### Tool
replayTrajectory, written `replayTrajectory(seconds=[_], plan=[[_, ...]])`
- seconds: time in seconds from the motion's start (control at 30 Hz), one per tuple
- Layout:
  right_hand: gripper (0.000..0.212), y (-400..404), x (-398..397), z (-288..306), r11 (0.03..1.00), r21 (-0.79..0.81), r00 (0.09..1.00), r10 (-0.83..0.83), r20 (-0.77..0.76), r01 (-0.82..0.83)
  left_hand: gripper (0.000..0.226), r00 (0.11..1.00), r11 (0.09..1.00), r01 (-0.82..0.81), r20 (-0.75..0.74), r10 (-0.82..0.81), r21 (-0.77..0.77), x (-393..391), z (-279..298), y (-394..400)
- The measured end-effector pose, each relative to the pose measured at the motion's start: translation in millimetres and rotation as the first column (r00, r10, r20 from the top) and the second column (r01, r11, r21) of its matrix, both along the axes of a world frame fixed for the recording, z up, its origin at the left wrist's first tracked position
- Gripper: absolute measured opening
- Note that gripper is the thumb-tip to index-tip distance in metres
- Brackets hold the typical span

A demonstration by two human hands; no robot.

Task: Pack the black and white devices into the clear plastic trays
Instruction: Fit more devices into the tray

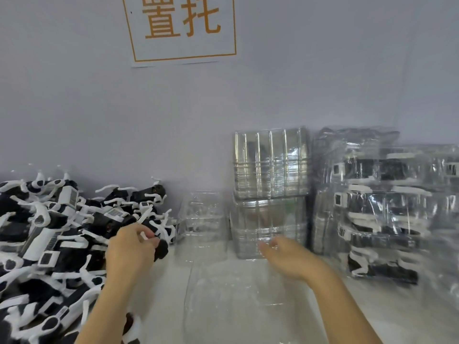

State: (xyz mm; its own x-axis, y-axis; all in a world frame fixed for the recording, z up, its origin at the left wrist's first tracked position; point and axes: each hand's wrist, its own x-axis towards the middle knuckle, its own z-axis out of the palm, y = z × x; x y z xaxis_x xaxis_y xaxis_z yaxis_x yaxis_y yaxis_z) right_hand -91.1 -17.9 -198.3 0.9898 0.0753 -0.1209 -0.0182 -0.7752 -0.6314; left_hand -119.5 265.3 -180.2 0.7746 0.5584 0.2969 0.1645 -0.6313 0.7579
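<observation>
A large heap of black and white devices (49, 234) covers the left of the table. At the heap's right edge my left hand (131, 249) pinches one black and white device (161, 248) by its white part. My right hand (285, 259) hovers with loosely spread fingers in front of a stack of empty clear plastic trays (269, 187), holding nothing. One clear tray (238, 309) lies flat on the table between my forearms, and another clear tray (202, 227) stands further back. The picture is blurred by motion.
Filled clear trays with devices inside (382, 204) are piled at the right. A grey wall with a white sign in orange characters (182, 28) closes off the back. The pale tabletop (372, 309) shows at the lower right.
</observation>
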Motion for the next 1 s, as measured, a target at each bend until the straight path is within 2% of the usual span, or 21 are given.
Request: replayTrajectory(seconds=[0.17, 0.23, 0.27, 0.33, 0.43, 0.5, 0.57, 0.67, 0.77, 0.9, 1.0], plan=[[0.033, 19, -2, 14, 0.96, 0.271, 0.937, -0.028, 0.348, -0.072, 0.016, 0.994, 0.99, 0.003, 0.104, -0.018, 0.141, -14, 39, -10], [0.016, 29, -2, 17, 0.916, 0.383, 0.92, -0.046, 0.389, -0.116, 0.022, 0.982, 0.981, 0.063, 0.164, -0.093, 0.183, -19, 50, -18], [0.013, 34, -3, 18, 0.884, 0.448, 0.925, -0.047, 0.376, -0.137, 0.024, 0.972, 0.974, 0.1, 0.19, -0.14, 0.205, -21, 54, -24], [0.02, 45, -7, 18, 0.776, 0.613, 0.958, -0.04, 0.286, -0.15, 0.027, 0.94, 0.954, 0.189, 0.236, -0.244, 0.233, -26, 61, -38], [0.038, 58, -14, 21, 0.469, 0.883, 0.999, 0.032, 0.021, -0.034, 0.032, 0.871, 0.898, 0.338, 0.268, -0.411, 0.281, -29, 62, -61], [0.052, 60, -17, 21, 0.293, 0.955, 0.988, 0.13, -0.082, 0.041, 0.032, 0.831, 0.85, 0.417, 0.242, -0.5, 0.322, -29, 57, -72], [0.059, 60, -17, 21, 0.216, 0.976, 0.976, 0.2, -0.082, 0.038, 0.031, 0.795, 0.801, 0.485, 0.205, -0.571, 0.35, -27, 51, -81], [0.049, 54, -16, 22, 0.127, 0.992, 0.979, 0.203, -0.026, 0.0, 0.03, 0.739, 0.708, 0.547, 0.14, -0.659, 0.446, -26, 43, -91], [0.04, 47, -15, 23, 0.107, 0.993, 0.981, 0.191, 0.021, -0.042, 0.03, 0.705, 0.655, 0.6, 0.083, -0.704, 0.46, -23, 36, -93], [0.047, 49, -16, 23, 0.147, 0.987, 0.987, 0.153, 0.049, -0.072, 0.029, 0.704, 0.628, 0.624, 0.014, -0.71, 0.466, -17, 27, -94], [0.033, 56, -12, 17, 0.222, 0.974, 0.998, -0.033, 0.059, -0.05, 0.022, 0.651, 0.575, 0.681, -0.014, -0.759, 0.453, -14, 24, -94]])
